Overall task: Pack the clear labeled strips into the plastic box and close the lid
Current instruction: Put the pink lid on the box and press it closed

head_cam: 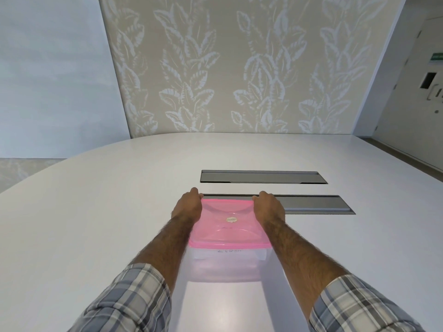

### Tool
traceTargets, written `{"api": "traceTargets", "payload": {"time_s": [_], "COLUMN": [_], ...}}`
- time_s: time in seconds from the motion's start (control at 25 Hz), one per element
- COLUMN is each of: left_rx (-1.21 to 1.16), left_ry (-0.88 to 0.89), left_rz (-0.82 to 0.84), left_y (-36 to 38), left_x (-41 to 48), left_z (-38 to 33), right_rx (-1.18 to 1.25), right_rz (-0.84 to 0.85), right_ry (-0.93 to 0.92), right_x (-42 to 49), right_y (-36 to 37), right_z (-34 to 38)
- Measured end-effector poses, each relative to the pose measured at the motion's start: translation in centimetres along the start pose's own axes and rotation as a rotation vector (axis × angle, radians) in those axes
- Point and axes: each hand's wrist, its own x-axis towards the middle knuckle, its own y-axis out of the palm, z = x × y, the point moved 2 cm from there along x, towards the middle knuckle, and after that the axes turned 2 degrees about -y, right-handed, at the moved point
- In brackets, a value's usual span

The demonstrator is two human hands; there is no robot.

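A clear plastic box (227, 264) stands on the white table, right in front of me. Its translucent pink lid (227, 226) lies flat on top, with a small round sticker in the middle. My left hand (188, 206) grips the lid's far left corner and my right hand (268, 207) grips its far right corner. Faint handwriting shows on the box's front wall just under the lid. The clear labeled strips cannot be made out through the walls.
Two grey recessed cable hatches, one near (314, 204) and one farther (263, 177), are set into the white table (96, 212) just beyond the box. A leaf-patterned wall panel (227, 68) rises behind the table. A door is at the far right.
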Motion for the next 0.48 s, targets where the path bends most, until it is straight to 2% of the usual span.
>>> {"api": "traceTargets", "payload": {"time_s": [0.2, 0.48], "left_rx": [-0.002, -0.072], "left_ry": [-0.036, -0.044], "left_rz": [0.034, 0.046], "left_y": [0.0, 0.0], "left_x": [-0.2, 1.0], "left_z": [-0.5, -0.2], "right_rx": [-0.036, 0.091], "right_rz": [-0.024, 0.049], "right_ry": [0.006, 0.041], "right_x": [-0.2, 0.4], "right_y": [0.1, 1.1], "right_z": [0.2, -0.2]}}
